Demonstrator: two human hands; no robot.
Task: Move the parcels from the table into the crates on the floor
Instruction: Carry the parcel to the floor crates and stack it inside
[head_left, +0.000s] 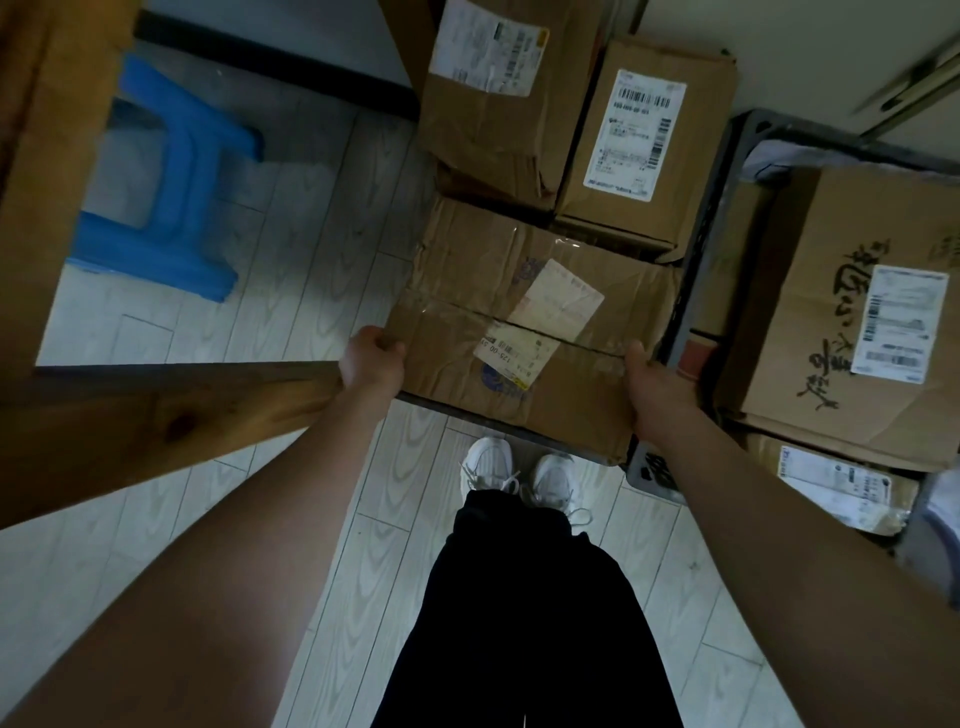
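Here we go: the crumpled cardboard parcel is out at 12 o'clock from the person's white shoes, low over the near end of a dark crate on the floor. The left grip is closed round the parcel's 9 o'clock edge and the right grip round its 3 o'clock edge, thumbs on top. This one looks tired, with creased walls, dented corners and a sagging lid, so I'd expect it to flex rather than carry like a stiff box. Two hands and outstretched arms hint at some weight, though that's only my read. Glossy clear tape runs across the top and would be slick under a palm. The sensible hold is just this, low on the two side edges with support underneath, well away from the taped seam. Now, what I can't see: the fingers are tucked below the parcel. I can't tell whether it hangs free or already rests on something, and whatever lies beneath it is covered. Of this crate only a near rim and a perforated corner show. The labels are too blurred to read. Only the wooden edge of the bench shows at 9 o'clock, its top out of view. The second crate at 3 o'clock is cut off by the frame.
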